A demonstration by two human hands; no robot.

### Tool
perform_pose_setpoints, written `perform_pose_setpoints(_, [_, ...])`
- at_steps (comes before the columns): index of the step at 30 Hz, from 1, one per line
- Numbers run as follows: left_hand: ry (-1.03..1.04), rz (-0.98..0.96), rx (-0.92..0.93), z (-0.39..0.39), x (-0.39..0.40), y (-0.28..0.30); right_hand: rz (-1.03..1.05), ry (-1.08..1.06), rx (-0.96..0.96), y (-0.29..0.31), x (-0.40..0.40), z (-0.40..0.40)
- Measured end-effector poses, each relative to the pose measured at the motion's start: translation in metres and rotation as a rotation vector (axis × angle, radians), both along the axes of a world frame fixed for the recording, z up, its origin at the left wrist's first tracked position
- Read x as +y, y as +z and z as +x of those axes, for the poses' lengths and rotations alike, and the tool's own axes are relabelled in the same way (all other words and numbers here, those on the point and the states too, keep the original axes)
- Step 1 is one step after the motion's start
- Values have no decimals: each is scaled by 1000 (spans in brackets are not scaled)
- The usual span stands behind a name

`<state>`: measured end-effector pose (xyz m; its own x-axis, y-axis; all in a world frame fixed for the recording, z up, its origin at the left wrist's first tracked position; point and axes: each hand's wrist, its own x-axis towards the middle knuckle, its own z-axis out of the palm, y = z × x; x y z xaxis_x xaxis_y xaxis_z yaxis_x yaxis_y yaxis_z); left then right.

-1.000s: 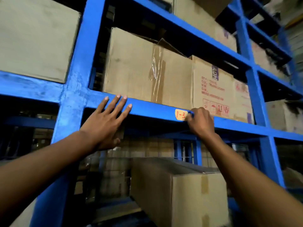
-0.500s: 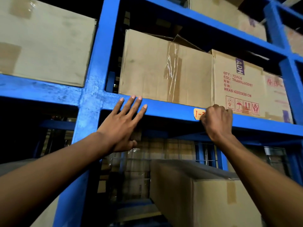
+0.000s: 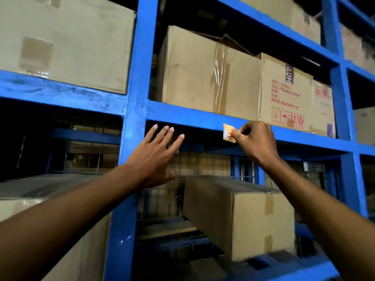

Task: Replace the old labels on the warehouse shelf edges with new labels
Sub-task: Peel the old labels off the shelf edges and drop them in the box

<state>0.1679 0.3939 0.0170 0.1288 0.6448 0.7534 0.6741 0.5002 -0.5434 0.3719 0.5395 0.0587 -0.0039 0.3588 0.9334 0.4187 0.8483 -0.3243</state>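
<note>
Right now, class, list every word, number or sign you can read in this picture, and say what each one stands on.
"ADH": purple strip on the printed carton.
"QTY: 72 PCS", "COL: TRANSLUCENT", "N.W:", "G.W:": same carton, red print.
"MEAS: 43X33X2? CM": same carton, last digit blurred.
Four red handling pictograms: same carton, bottom.
Red print on the far right carton: blurred.
Red marks on the old label pinched by the right hand: unreadable.

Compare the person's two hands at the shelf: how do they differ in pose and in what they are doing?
The left hand has straight, spread fingers and holds nothing; the right hand is curled, pinching the label. The left hand's fingertips sit just under the blue shelf beam, while the right hand is at the beam's front edge, right of the left. Both are bare and raised toward the same beam.
</note>
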Motion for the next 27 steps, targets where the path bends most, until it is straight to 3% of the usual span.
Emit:
perform_pose_setpoints(10, [-92, -99, -4, -64, -92, -109, -109, 116, -86, -95, -120, -55])
perform_pose_setpoints(15, [-146, -193, -15, -70, -112, -178, -419, 203, -45, -205, -147, -79])
perform_pose_setpoints(20, [-216, -355, -1, -60, -119, -259, -605, 150, -204, -323, -173, -80])
perform_pose_setpoints(27, [-159, -602, -93, -59, -113, -370, -921, 85, -359, -467, -201, -72])
